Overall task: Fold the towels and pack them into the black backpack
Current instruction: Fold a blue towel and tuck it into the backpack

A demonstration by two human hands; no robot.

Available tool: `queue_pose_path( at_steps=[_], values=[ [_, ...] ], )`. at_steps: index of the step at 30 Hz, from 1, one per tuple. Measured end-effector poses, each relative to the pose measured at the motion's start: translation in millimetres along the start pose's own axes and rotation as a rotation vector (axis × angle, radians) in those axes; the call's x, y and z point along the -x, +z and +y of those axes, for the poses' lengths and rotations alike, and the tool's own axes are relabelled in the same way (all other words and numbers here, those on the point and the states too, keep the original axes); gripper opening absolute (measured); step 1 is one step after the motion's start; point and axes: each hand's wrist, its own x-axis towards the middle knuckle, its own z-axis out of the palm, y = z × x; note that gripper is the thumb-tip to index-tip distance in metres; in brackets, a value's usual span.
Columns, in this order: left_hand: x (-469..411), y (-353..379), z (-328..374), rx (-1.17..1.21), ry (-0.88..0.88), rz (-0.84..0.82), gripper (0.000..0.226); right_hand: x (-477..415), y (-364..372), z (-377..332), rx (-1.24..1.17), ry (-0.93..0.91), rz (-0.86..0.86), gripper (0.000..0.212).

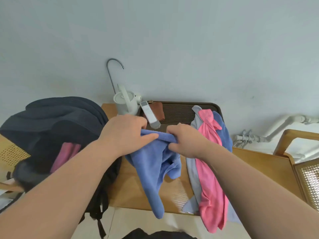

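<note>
Observer: Hands first; what do they hold?

Operator: Both grip the same thing, as far as I can see; the left hand [127, 133] pinches the bunched top edge of the blue towel [151, 169], thumb laid over the cloth; the right hand [186, 140] curls its fingers round that same edge just beside it; neither is free.

Observer: How does the towel lie?

Operator: It hangs from the two hands above the wooden table [131, 187]; its long axis runs down and toward me, and the low end shows past the table's near edge; it is crumpled rather than flat, so I judge the fold barely begun.

Observer: Where is the bag from there?

Operator: The black backpack [51, 125] stands to the left, just beside the left forearm; I cannot tell what it rests on; its mouth gapes toward me with a pink towel [63, 156] showing inside; the left hand is the nearer one. The heap of unfolded towels [208, 152] lies to the right, near the right forearm.

Observer: So what does the coming move turn on?

Operator: My judgement only: the hands sit close together, so they must part sideways along the edge to spread the cloth before halving it; the folded piece then travels left, into the bag.
</note>
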Motion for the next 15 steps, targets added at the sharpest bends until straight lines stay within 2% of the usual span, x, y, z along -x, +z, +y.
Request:
queue_pose_path(
  at_steps=[2, 3, 6, 9, 10, 12, 15],
  values=[
    [-1.6, 4.5, -12.9, -0.022, -0.018, -0.119, 0.046, 8.0, 3.1, -4.1, 0.215, 0.067, -0.118, 0.024],
    [-1.2, 7.8, -17.8, -0.006, -0.027, -0.128, 0.044, 13.1, 6.7, -6.1, 0.322, 0.113, -0.191, 0.025],
    [4.6, 22.8, -29.0, 0.059, -0.102, -0.043, 0.041, 29.7, 13.6, -15.5, 0.529, 0.308, -0.457, 0.023],
    [12.0, 38.2, -39.3, 0.234, -0.154, 0.074, 0.042, 46.3, 25.4, -24.5, 0.634, 0.494, -0.678, 0.031],
    [14.1, 40.9, -41.4, 0.319, -0.147, 0.104, 0.042, 52.6, 29.7, -25.6, 0.656, 0.533, -0.687, 0.033],
    [16.6, 43.6, -41.6, 0.548, -0.124, 0.093, 0.04, 63.8, 36.5, -24.6, 0.7, 0.568, -0.601, 0.031],
    [16.5, 43.2, -34.9, 0.91, -0.192, -0.015, 0.029, 74.7, 35.9, -22.5, 0.636, 0.582, -0.323, 0.015]
  ],
)
